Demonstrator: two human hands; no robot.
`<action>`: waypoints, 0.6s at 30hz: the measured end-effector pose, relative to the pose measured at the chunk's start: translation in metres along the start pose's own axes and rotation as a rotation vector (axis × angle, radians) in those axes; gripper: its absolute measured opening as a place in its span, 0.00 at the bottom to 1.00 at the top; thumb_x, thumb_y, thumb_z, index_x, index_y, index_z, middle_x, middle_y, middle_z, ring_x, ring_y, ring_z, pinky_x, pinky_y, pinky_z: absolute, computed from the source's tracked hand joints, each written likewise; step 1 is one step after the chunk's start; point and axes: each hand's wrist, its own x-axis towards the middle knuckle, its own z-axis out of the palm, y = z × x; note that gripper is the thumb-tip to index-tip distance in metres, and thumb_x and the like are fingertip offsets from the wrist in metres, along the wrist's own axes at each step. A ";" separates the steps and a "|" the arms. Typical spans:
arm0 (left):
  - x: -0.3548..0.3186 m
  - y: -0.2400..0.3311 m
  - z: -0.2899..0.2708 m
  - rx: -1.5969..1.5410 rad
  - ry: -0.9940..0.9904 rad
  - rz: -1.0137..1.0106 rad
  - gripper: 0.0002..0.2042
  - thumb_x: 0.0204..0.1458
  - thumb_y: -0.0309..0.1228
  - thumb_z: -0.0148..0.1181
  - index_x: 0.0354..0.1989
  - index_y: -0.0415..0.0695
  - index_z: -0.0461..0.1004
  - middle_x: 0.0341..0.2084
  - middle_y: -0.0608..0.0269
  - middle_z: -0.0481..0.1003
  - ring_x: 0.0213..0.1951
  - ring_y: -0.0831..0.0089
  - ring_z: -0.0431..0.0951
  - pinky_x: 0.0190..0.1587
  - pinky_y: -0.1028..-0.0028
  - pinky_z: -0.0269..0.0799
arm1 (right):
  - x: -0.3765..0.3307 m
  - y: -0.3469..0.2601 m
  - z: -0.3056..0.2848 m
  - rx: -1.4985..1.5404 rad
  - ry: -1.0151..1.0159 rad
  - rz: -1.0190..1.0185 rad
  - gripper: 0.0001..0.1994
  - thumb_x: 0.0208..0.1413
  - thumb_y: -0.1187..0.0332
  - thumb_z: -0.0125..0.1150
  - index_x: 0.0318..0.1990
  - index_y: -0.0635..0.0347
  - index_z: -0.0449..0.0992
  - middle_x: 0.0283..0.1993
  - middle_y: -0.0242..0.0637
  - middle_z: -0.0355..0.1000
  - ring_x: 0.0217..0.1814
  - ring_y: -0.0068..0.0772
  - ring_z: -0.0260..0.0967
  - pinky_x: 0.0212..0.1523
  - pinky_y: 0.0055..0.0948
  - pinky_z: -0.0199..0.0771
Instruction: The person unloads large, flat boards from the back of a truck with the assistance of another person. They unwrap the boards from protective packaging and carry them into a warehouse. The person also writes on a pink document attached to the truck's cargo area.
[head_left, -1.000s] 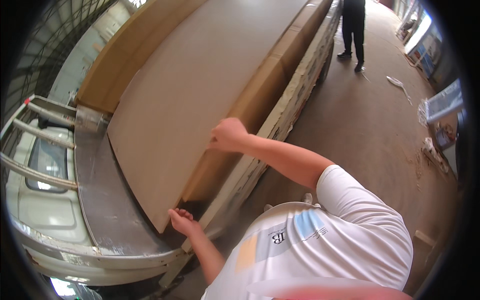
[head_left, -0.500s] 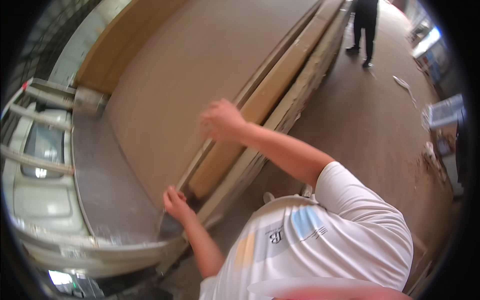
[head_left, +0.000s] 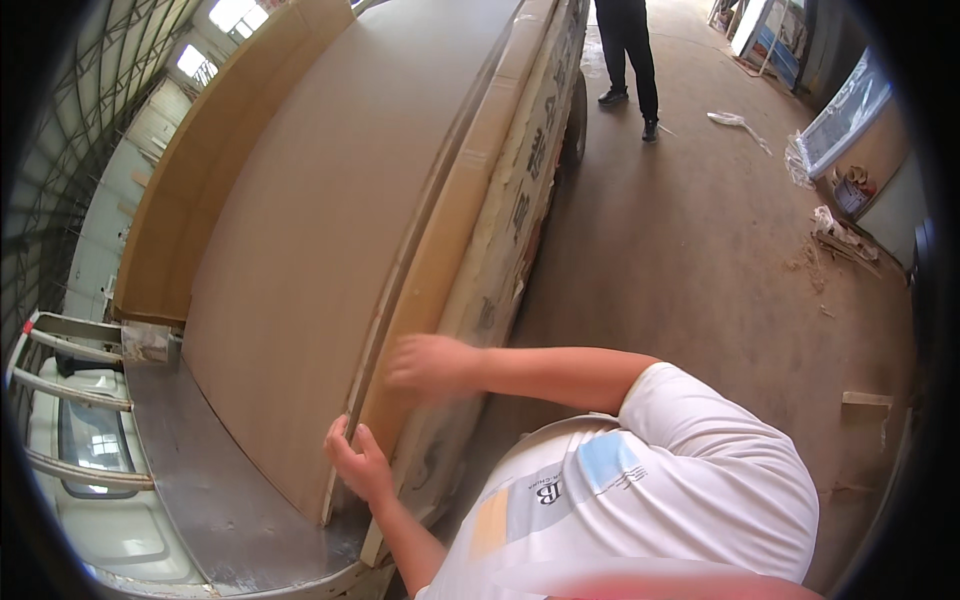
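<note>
A large brown fibreboard sheet (head_left: 330,230) lies on top of a stack of boards (head_left: 450,240) on a truck bed. My left hand (head_left: 357,466) grips the sheet's near corner edge, fingers curled around it. My right hand (head_left: 430,364) is blurred and rests against the side of the stack a little higher up, fingers spread, holding nothing. At the corner, the top sheet's edge stands slightly apart from the boards under it.
The truck's metal bed floor (head_left: 230,500) shows in front of the stack, with the cab and a bar rack (head_left: 75,390) at left. Another person (head_left: 630,55) stands beside the truck farther off. Panels (head_left: 840,120) and wood scraps (head_left: 835,240) lie along the right of the dirt floor.
My right hand has dropped from the top edge of the sheet to the side of the stack. My left hand has closed on the sheet's corner edge. The view has shifted closer.
</note>
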 end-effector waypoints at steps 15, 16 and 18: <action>0.180 0.324 0.198 -0.273 -0.170 0.538 0.09 0.59 0.27 0.57 0.45 0.41 0.77 0.43 0.55 0.78 0.48 0.57 0.76 0.53 0.62 0.71 | -0.347 0.061 -0.316 0.039 -0.124 1.106 0.15 0.57 0.57 0.63 0.48 0.51 0.81 0.45 0.40 0.80 0.48 0.46 0.76 0.49 0.42 0.75; 0.203 0.342 0.218 -0.290 -0.182 0.579 0.09 0.58 0.27 0.57 0.45 0.41 0.77 0.43 0.55 0.78 0.48 0.56 0.76 0.53 0.62 0.71 | -0.364 0.067 -0.329 0.022 -0.077 1.175 0.15 0.57 0.57 0.63 0.49 0.52 0.81 0.46 0.40 0.80 0.48 0.46 0.76 0.49 0.42 0.75; 0.250 0.377 0.252 -0.297 -0.199 0.633 0.09 0.57 0.27 0.58 0.45 0.42 0.78 0.44 0.56 0.79 0.49 0.56 0.75 0.53 0.62 0.71 | -0.401 0.082 -0.344 0.000 0.023 1.304 0.16 0.57 0.56 0.63 0.49 0.53 0.81 0.47 0.41 0.80 0.49 0.46 0.77 0.50 0.41 0.76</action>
